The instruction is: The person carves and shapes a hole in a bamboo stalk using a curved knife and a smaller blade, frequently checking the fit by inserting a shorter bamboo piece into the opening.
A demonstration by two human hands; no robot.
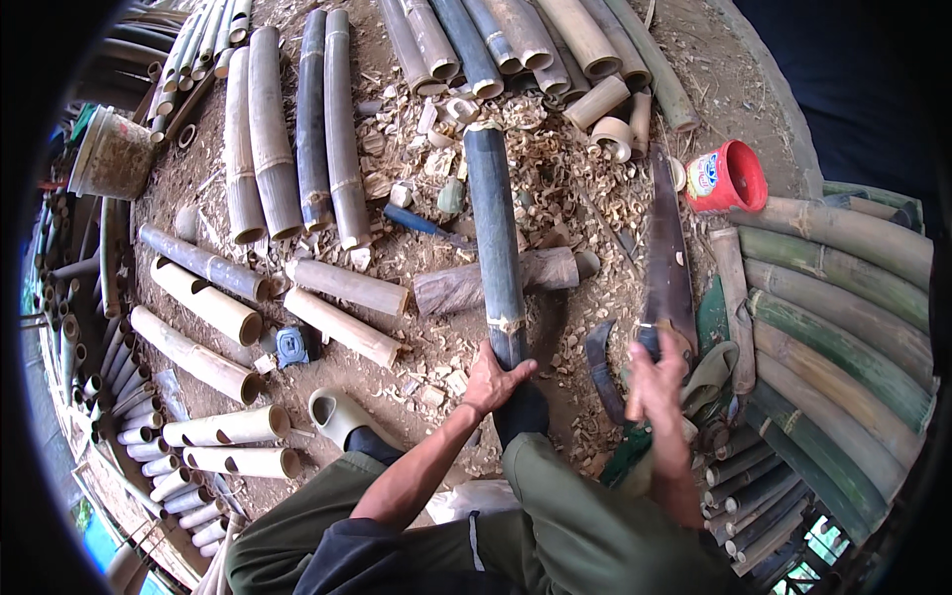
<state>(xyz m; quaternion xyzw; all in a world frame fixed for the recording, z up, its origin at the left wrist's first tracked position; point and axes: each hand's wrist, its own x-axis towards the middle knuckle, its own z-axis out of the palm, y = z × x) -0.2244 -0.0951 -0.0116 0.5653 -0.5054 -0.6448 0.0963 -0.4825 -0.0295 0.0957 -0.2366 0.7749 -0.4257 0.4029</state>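
A dark bamboo pole point(493, 228) stands out in front of me, its middle over a short log point(436, 292) lying across the ground. Near the pole's lower end, my left hand point(496, 383) wraps round it with the thumb along the right side. My right hand point(662, 375), smeared by motion, is closed on the brown handle of a knife point(636, 401); its blade is too blurred to make out against a long dark brown strip point(666, 228) behind. Between my hands, a curved dark blade point(600, 362) lies on the ground.
Wood shavings point(555, 149) cover the ground ahead. Cut bamboo lengths point(273, 129) lie at the left and far side; green bamboo poles point(833, 288) are stacked right. A red bucket point(729, 177), a blue-handled tool point(415, 220), a tape measure point(293, 346) and a dirty white bucket point(111, 154) are around.
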